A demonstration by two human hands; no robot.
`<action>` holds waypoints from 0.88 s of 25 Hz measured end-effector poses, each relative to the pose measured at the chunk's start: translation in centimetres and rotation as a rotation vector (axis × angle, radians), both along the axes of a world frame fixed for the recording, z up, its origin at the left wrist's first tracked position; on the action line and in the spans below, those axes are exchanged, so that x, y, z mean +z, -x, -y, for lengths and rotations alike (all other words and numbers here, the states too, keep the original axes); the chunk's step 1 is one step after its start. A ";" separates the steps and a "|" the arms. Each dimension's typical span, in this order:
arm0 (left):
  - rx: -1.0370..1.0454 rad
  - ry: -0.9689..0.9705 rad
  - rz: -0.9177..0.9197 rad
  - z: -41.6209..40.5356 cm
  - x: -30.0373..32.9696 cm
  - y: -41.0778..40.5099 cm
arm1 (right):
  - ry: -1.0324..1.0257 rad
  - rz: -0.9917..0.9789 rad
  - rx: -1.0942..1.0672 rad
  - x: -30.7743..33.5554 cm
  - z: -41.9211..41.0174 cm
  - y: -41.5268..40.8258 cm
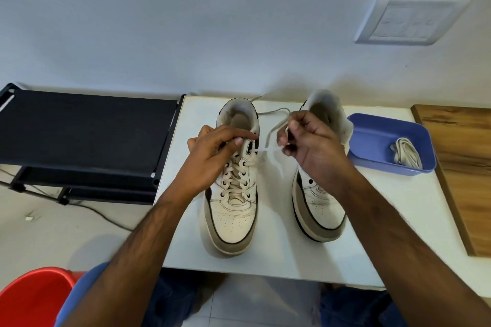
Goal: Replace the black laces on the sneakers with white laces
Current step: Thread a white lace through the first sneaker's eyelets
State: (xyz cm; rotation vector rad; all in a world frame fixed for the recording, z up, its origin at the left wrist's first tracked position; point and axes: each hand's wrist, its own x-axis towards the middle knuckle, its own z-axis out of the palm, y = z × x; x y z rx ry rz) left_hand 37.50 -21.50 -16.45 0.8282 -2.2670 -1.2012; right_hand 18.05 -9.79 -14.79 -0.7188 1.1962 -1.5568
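Two white sneakers stand on a white table point(279, 255), toes toward me. The left sneaker point(232, 220) carries a white lace point(268, 150) threaded through most eyelets. My left hand point(212, 151) grips the tongue and collar at the top of this sneaker. My right hand point(305, 141) pinches the white lace, drawn taut out of the top right eyelet, and the lace's slack loops behind toward the wall. The right sneaker point(318, 215) sits beside it, partly hidden by my right hand; no lace shows on its visible part.
A blue tray point(372, 141) at the right holds another bundled white lace point(406, 154). A wooden board point(462, 167) lies at the far right. A black rack point(85, 130) stands left of the table. A red bucket point(32, 297) sits at the lower left.
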 end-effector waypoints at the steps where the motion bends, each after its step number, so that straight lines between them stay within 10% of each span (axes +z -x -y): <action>1: -0.022 -0.018 -0.004 0.5 0.2 0.1 | -0.103 -0.125 -0.017 -0.2 0.4 -0.7; 5: -0.083 -0.167 -0.068 2.6 0.4 0.7 | -0.379 -0.778 0.122 -0.3 0.6 -2.2; 10: -0.059 -0.263 -0.145 2.4 0.3 1.3 | -0.193 -0.952 0.124 -0.9 1.1 -2.6; 12: -0.045 -0.245 -0.117 2.8 0.1 1.2 | -0.053 -0.708 0.055 -1.0 0.8 -1.3; 15: -0.034 -0.209 -0.061 3.1 -0.2 1.0 | 0.185 0.164 -0.040 0.6 -0.2 0.6; 17: -0.033 -0.230 -0.067 3.0 -0.2 1.0 | 0.120 0.295 -0.078 1.3 -0.1 0.2; 22: -0.045 -0.232 -0.098 2.8 0.0 1.0 | -0.317 -0.784 0.072 0.1 0.5 -2.4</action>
